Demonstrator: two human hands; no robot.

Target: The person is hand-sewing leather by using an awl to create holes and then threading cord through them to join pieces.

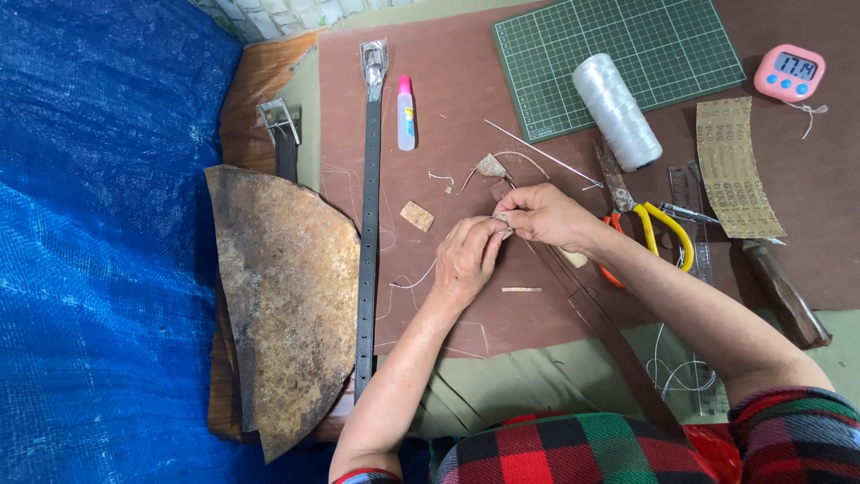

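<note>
My left hand [466,260] and my right hand [542,215] meet at the middle of the brown work mat [448,99]. Both pinch the end of a dark brown leather strap [609,332], which runs from my fingers down toward my lap. The exact spot between the fingertips is hidden. A small tan leather scrap [417,216] lies just left of my hands. Another pale scrap [490,165] with thread lies just above them.
A long grey belt [367,224] with a buckle lies left of my hands, beside a large rusty metal plate [287,296]. To the right are yellow-handled scissors [658,229], a white thread spool [618,109], sandpaper [736,166], a green cutting mat [618,54], a pink timer [788,72], a glue tube [406,112].
</note>
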